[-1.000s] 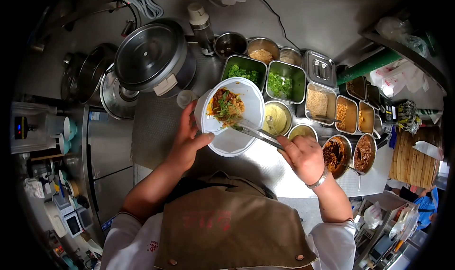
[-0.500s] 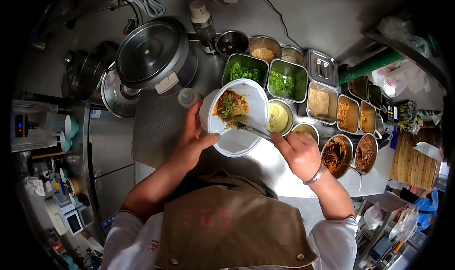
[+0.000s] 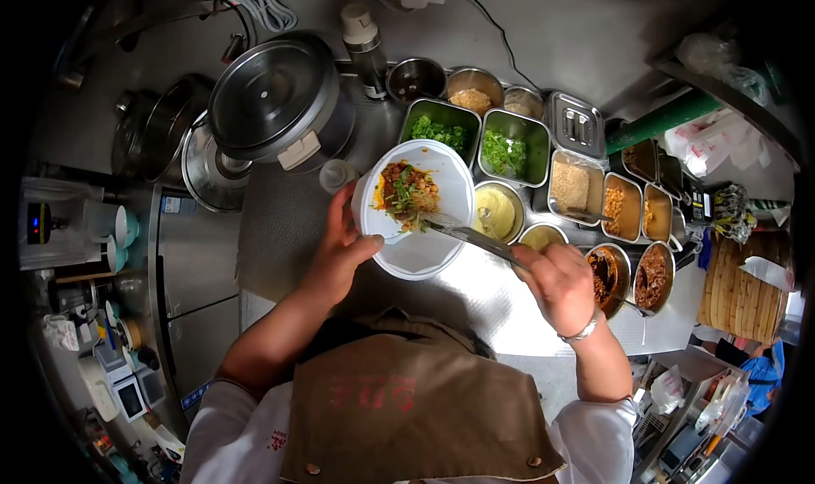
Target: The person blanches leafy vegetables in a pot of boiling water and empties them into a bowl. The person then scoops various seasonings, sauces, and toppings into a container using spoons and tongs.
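Observation:
My left hand (image 3: pixel 344 250) grips the near left side of a white bowl (image 3: pixel 454 187), thumb on its rim and fingers around the outside. Inside the bowl is a heap of mixed food (image 3: pixel 407 191) with sauce, chopped greens and pale bits. My right hand (image 3: pixel 556 284) is closed around a pair of metal tongs (image 3: pixel 480 239), whose tip touches the lower edge of the food. Just beyond the bowl sit steel pans of chopped greens (image 3: pixel 437 133) and chopped scallion (image 3: pixel 504 151). To its right is a tub of pale yellow paste (image 3: pixel 497 212).
Behind and to the left stands a large lidded pot (image 3: pixel 272 93), with a thermos (image 3: pixel 365 51) and a small bottle (image 3: pixel 337 177) nearby. On the right are pans of sesame-like grains (image 3: pixel 570 187) and peanuts (image 3: pixel 617 205), and bowls of dark red sauce (image 3: pixel 601 276) and brown topping (image 3: pixel 652 280).
My right hand has moved right and slightly down with the tongs, and more of their length shows. The bowl has shifted slightly left, still in my left hand.

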Demonstrator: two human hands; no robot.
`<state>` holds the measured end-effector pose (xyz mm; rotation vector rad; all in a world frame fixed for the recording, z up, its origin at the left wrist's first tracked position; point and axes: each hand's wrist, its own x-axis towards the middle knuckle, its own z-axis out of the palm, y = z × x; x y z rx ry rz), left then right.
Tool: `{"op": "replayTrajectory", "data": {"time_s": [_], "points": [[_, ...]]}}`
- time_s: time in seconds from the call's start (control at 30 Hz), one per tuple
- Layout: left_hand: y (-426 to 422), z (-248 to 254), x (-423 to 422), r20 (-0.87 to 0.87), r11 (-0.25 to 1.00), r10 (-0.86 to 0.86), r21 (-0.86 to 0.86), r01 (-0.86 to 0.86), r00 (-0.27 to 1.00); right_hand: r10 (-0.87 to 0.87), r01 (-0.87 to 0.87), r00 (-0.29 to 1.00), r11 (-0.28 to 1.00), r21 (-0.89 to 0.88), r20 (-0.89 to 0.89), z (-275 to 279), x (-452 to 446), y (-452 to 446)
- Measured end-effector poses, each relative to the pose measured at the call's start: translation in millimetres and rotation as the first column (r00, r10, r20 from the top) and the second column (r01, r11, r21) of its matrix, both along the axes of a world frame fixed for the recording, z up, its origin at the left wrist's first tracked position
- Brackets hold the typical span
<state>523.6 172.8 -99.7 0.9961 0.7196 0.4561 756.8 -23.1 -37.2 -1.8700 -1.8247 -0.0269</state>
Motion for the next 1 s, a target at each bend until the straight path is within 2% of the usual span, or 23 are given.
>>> {"op": "replayTrajectory", "data": {"time_s": [0.13, 0.27, 0.37, 0.43, 0.57, 0.63, 0.7, 0.73, 0.77, 0.8, 0.83, 1.0], "points": [[3, -1, -1, -0.002, 0.999, 0.043, -0.030, -0.043, 0.999, -0.183, 0.190, 0.975, 0.981, 0.048, -0.126, 12, 14, -11], [8, -5, -2, 0.016, 0.999, 0.027, -0.043, -0.026, 1.000, -0.346, 0.360, 0.929, 0.927, 0.102, -0.129, 7, 35, -11], [9, -3, 2, 0.038, 0.998, 0.018, -0.055, -0.015, 0.999, -0.440, 0.447, 0.892, 0.893, 0.056, -0.098, -22, 61, -4], [8, 1, 2, 0.031, 0.997, 0.020, -0.074, -0.018, 0.999, -0.455, 0.453, 0.888, 0.891, -0.042, -0.064, -48, 75, -1], [10, 5, 0, 0.027, 0.998, 0.010, -0.062, -0.009, 1.000, -0.494, 0.497, 0.863, 0.868, 0.008, -0.107, -44, 66, -6], [9, 6, 3, 0.019, 0.997, 0.034, -0.064, -0.033, 0.999, -0.438, 0.466, 0.861, 0.883, 0.055, -0.259, -26, 51, -6], [7, 5, 4, 0.014, 0.999, 0.034, -0.017, -0.034, 0.999, -0.331, 0.335, 0.920, 0.942, -0.013, -0.208, -11, 39, -9], [7, 4, 5, 0.014, 1.000, 0.024, 0.005, -0.024, 1.000, -0.199, 0.209, 0.965, 0.977, 0.042, -0.173, -11, 35, -8], [6, 3, 5, 0.014, 1.000, 0.014, 0.026, -0.014, 1.000, -0.160, 0.160, 0.983, 0.987, -0.012, -0.094, -9, 26, -7], [5, 3, 4, 0.001, 0.996, -0.021, 0.086, 0.021, 1.000, -0.106, 0.106, 0.993, 0.994, 0.004, -0.049, -8, 20, -3], [4, 4, 5, 0.012, 0.997, -0.016, 0.071, 0.015, 1.000, -0.051, 0.051, 0.999, 0.999, 0.017, -0.004, -8, 14, 1], [1, 12, 9, 0.022, 0.997, -0.019, 0.076, 0.017, 1.000, -0.057, 0.057, 0.997, 0.998, 0.017, 0.047, -19, -7, 12]]}}
